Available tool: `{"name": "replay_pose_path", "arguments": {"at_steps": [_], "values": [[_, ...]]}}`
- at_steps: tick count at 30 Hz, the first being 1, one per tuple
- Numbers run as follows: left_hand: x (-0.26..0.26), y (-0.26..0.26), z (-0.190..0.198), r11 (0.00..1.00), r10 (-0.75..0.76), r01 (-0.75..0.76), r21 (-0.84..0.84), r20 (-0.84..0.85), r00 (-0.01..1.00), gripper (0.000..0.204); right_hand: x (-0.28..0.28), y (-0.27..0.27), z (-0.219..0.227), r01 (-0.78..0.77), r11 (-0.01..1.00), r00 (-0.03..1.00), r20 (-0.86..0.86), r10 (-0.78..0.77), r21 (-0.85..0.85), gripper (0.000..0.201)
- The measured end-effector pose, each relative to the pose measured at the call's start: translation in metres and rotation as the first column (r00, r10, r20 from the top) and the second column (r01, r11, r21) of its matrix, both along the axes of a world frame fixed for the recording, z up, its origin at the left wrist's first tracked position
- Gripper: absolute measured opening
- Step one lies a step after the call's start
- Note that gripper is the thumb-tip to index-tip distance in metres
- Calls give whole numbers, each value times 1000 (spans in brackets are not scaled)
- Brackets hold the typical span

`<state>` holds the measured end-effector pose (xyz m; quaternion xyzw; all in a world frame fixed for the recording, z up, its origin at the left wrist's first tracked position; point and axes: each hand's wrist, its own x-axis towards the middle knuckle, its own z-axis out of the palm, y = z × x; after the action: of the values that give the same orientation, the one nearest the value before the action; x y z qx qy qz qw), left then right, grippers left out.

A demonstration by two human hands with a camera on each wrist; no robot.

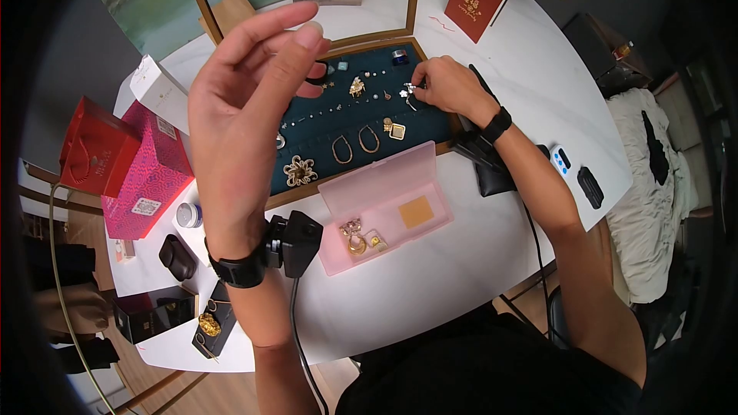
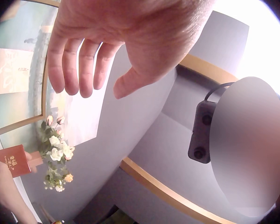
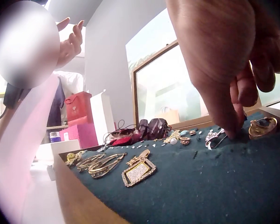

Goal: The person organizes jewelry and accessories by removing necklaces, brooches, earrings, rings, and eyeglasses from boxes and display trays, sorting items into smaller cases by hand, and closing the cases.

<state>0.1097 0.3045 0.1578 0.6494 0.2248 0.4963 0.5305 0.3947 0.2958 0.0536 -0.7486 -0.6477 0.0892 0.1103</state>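
My right hand [image 1: 453,91] reaches into a glass-lidded jewelry box lined with dark teal velvet [image 3: 200,186]. Thumb and fingertips pinch a small silver jewelry piece [image 3: 214,139] low over the lining, near the box's right side. A gold ring [image 3: 263,127] lies close beside these fingers. Nearer the front are a square gold pendant [image 1: 396,131], two hoops [image 1: 369,139] and a flower-shaped brooch [image 1: 300,172]. My left hand [image 1: 238,100] is raised above the box's left part, fingers loosely bent and holding nothing; it hides some of the jewelry.
An opened pink case [image 1: 377,173] with gold jewelry [image 1: 356,243] and a yellow square [image 1: 416,211] lies in front of the box. Gift bags [image 1: 100,150] stand left, a red booklet [image 1: 473,4] back right. Cables hang from both wrists.
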Motion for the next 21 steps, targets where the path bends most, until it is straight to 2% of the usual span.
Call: {"name": "replay_pose_path", "arguments": {"at_steps": [3,8,10,21], "values": [[0,-1,1,1000,1,-1,-3,-8,1000,36,0,3,1,26,1000,999,-23,-26,-16,20],[0,-1,1,1000,4,-4,-5,-15,1000,36,4,7,-9,-48,996,999,-17,49,77,24],[2,-1,1,999,20,-18,-41,48,999,34,3,6,-9,-43,996,999,-17,45,72,25],[2,1,-1,999,-5,7,-39,55,998,35,3,3,-7,-40,997,998,-48,43,60,22]]}}
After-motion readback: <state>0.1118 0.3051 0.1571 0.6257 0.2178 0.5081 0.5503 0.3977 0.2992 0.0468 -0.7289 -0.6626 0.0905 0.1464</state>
